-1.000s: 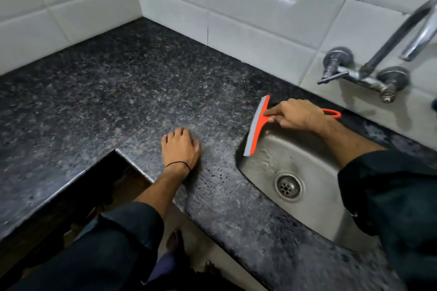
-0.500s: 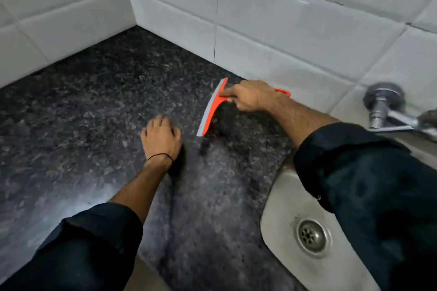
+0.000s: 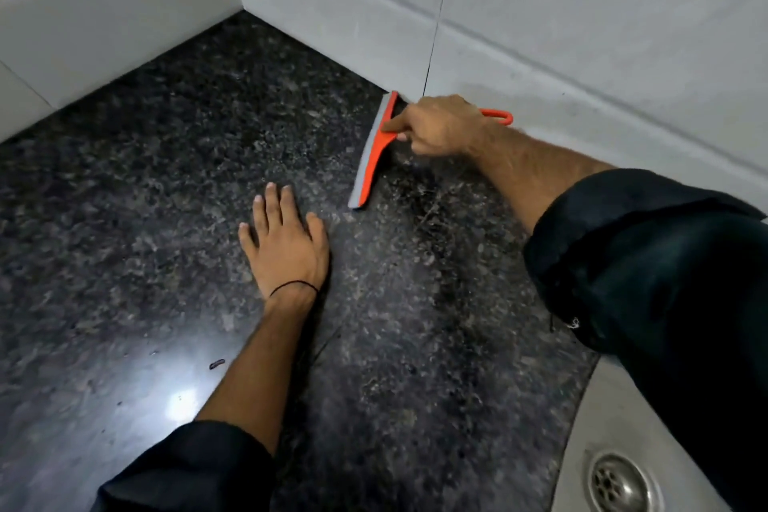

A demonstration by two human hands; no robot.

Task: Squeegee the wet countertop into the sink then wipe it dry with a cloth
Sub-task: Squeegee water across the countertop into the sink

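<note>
An orange squeegee [image 3: 371, 162] with a grey rubber blade stands on the dark speckled granite countertop [image 3: 145, 179], its far end touching the white tiled back wall. My right hand [image 3: 442, 125] grips its handle, index finger stretched along the blade head. My left hand [image 3: 284, 239] lies flat on the counter, fingers spread, a little left of and nearer than the blade. The steel sink [image 3: 590, 441] with its drain [image 3: 619, 484] shows at the lower right corner, partly behind my right sleeve. No cloth is in view.
White tiled walls [image 3: 540, 4] meet in a corner at the back left of the counter. A small dark speck [image 3: 216, 364] lies on the counter near my left forearm. A bright light glare sits on the counter's near left.
My right hand has carried the squeegee from the sink's edge leftward and back to the wall. My left hand has stayed flat on the counter. The view has shifted left, away from the tap.
</note>
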